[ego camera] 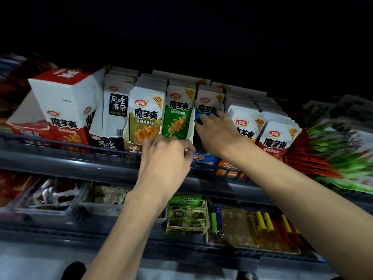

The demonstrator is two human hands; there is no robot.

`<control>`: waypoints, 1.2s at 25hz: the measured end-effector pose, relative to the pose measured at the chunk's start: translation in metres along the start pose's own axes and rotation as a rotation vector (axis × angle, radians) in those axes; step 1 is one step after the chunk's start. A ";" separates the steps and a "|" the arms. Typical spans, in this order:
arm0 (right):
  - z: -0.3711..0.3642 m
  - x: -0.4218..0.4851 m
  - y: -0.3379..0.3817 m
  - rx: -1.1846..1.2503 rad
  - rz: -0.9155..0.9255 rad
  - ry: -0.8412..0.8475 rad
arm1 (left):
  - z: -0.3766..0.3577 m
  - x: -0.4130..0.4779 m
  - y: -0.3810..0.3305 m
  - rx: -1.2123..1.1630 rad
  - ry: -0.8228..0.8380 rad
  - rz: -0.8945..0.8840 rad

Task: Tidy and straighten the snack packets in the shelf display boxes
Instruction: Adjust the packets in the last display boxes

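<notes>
Packets (177,116) upright, front-facing | left hand (167,158) pinches box (190,136) | right hand (215,133) grips blue packet (206,104)

**Six packet rows abreast on the upper shelf**

On the upper shelf (60,164) a closed carton (66,102) stands far left. To its right stand the first row (116,110), second row (146,118), third row (177,118), fourth row (209,102), fifth row (245,122) and sixth row (276,140), then loose packets (339,150). The left hand (167,156) is at the third row's foot; the right hand (216,132) holds the fourth row's front packet. On the lower shelf (121,231), tubs (50,201) lie left, a small carton (186,215) middle, a tray (252,225) right.
</notes>
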State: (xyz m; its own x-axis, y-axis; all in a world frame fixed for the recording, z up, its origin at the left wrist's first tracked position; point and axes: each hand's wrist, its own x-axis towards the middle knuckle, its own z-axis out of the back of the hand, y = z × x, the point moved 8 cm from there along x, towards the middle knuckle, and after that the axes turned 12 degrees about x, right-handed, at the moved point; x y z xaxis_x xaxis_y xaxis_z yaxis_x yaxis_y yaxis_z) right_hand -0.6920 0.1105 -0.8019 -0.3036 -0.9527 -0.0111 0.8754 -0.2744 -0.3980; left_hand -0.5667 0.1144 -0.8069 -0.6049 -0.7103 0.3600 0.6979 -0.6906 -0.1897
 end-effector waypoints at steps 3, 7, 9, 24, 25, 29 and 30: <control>0.000 -0.001 0.000 -0.013 0.015 -0.022 | -0.001 0.000 -0.001 -0.008 0.014 0.004; 0.001 -0.004 0.002 -0.019 0.023 0.016 | -0.001 0.001 -0.001 -0.016 0.022 0.002; 0.006 -0.009 0.003 0.048 0.016 0.022 | -0.002 0.001 0.000 -0.031 0.039 0.003; 0.024 0.015 0.051 0.325 0.193 0.075 | 0.014 -0.001 0.034 0.031 -0.083 0.073; 0.024 0.018 0.052 0.261 0.177 0.073 | 0.013 -0.001 0.035 0.024 -0.080 0.070; 0.026 0.023 0.054 0.169 0.139 0.075 | 0.011 0.000 0.038 -0.010 -0.041 0.072; 0.027 0.022 0.054 0.178 0.146 0.055 | 0.012 -0.001 0.038 -0.034 -0.039 0.072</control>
State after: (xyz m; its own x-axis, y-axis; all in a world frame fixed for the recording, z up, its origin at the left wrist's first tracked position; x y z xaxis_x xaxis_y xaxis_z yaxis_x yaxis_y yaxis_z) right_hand -0.6409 0.0712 -0.7991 -0.1847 -0.9768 -0.1081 0.9625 -0.1575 -0.2207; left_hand -0.5350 0.0902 -0.8031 -0.5383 -0.7526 0.3793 0.7251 -0.6430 -0.2467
